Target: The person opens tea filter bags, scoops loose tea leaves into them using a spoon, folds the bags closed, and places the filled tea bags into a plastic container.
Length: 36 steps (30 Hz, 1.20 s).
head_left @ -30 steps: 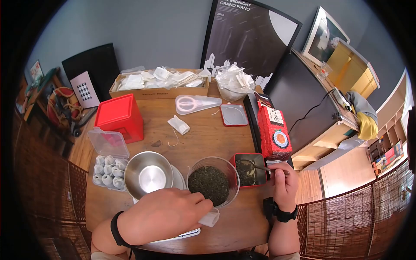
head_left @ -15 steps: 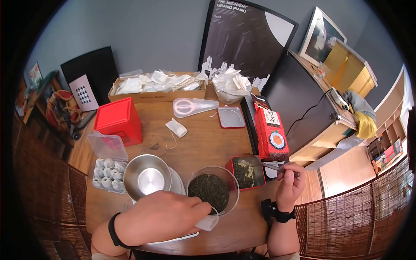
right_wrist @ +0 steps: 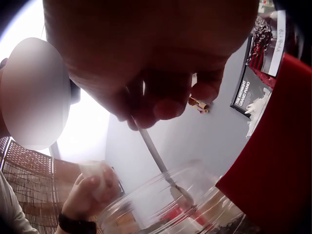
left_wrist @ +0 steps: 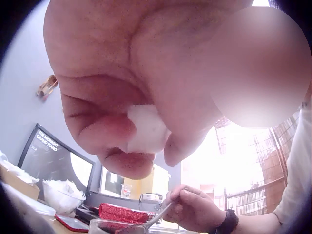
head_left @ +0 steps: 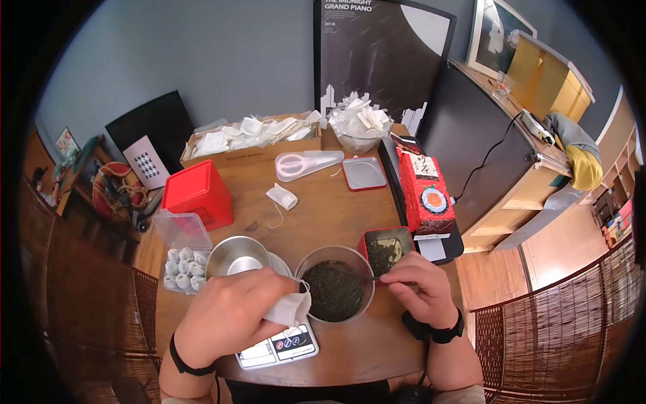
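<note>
My left hand (head_left: pixel 232 310) holds an empty-looking white tea bag (head_left: pixel 292 310), its mouth beside the left rim of a clear tub (head_left: pixel 370 299). Dark loose tea leaves (head_left: pixel 333 296) fill the lower part of that tub. In my right hand (head_left: pixel 422 289) a metal spoon (right_wrist: pixel 155 155) is pinched by its handle, with the bowl end over the tea in the tub. Just behind the right hand stands a red square tin (head_left: pixel 367 250) with tea leaves inside. A steel bowl (head_left: pixel 235 252) sits left of the tub, partly hidden by the left hand.
A white kitchen scale (head_left: pixel 279 350) lies under the left hand. Filled tea bags (head_left: pixel 185 269) sit in an open plastic case at left. Farther back are a red canister (head_left: pixel 198 195), a single tea bag (head_left: pixel 282 196), cased scissors (head_left: pixel 306 165) and a red tea packet (head_left: pixel 427 195).
My right hand has brought the spoon left from the red tin to over the clear tub. My left hand has lifted and turned the tea bag, uncovering more of the scale.
</note>
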{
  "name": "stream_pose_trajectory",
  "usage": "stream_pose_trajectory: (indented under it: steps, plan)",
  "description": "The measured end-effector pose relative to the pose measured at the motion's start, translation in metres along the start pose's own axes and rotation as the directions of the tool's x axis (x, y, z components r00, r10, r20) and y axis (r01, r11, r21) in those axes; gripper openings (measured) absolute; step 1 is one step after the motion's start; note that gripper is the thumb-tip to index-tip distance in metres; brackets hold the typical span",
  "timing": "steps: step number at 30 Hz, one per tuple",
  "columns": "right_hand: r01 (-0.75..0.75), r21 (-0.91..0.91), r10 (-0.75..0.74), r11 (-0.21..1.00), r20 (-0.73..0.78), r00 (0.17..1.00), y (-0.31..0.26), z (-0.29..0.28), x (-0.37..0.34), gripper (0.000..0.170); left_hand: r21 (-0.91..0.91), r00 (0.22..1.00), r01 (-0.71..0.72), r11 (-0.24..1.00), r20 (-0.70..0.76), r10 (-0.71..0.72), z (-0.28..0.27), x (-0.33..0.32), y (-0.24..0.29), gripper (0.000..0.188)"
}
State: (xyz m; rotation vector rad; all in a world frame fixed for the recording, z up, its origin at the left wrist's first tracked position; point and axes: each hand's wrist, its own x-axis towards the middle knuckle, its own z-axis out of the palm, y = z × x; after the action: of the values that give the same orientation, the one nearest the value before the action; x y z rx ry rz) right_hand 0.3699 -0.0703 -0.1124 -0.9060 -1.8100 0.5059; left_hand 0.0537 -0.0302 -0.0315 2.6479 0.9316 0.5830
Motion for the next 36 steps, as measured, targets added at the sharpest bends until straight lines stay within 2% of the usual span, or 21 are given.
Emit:
stream_pose_trajectory:
  steps: [2,4,7,14,17,23,26,28,31,36]
  plan:
    - [0.016,-0.045,-0.013,0.999,0.062,0.998,-0.002,0.002,0.004,0.018,-0.028,0.999,0.036,0.999,-0.008,-0.036,0.005,-0.006,-0.003,0.034]
    - [0.008,-0.117,0.006,0.993,0.118,0.993,-0.003,0.006,0.005,0.020,-0.102,0.990,0.140,0.985,-0.004,-0.141,0.010,-0.014,-0.005,0.034]
    - [-0.017,-0.140,0.035,0.990,0.127,0.991,-0.001,0.010,0.005,0.020,-0.157,0.978,0.202,0.967,-0.013,-0.207,0.018,-0.019,-0.012,0.035]
    - [-0.076,-0.179,0.106,0.981,0.163,0.981,-0.004,0.012,0.008,0.018,-0.259,0.965,0.222,0.940,-0.078,-0.249,0.028,-0.025,-0.027,0.038]
    - [-0.088,-0.167,0.115,0.982,0.157,0.981,-0.003,0.014,0.008,0.016,-0.242,0.971,0.189,0.952,-0.095,-0.217,0.030,-0.030,-0.033,0.039]
    - [-0.146,-0.112,0.160,0.983,0.135,0.978,0.000,0.014,0.006,0.014,-0.266,0.980,0.194,0.944,0.003,-0.200,0.027,-0.034,-0.035,0.034]
    - [-0.158,-0.065,0.166,0.985,0.143,0.976,0.002,0.012,0.002,0.014,-0.230,0.992,0.119,0.966,-0.022,-0.127,0.030,-0.035,-0.037,0.034]
    - [-0.108,-0.035,0.111,0.994,0.081,0.991,0.002,0.013,0.002,0.016,-0.234,0.996,0.080,0.969,-0.016,-0.086,0.031,-0.032,-0.035,0.034]
    - [-0.088,-0.128,0.103,0.988,0.115,0.988,0.000,0.016,0.005,0.020,-0.260,0.999,0.050,0.964,0.012,-0.048,0.031,-0.031,-0.034,0.037]
    - [-0.068,-0.129,0.094,0.989,0.210,0.973,-0.001,0.017,0.009,0.023,-0.313,0.997,0.037,0.949,0.078,-0.014,0.034,-0.031,-0.032,0.039]
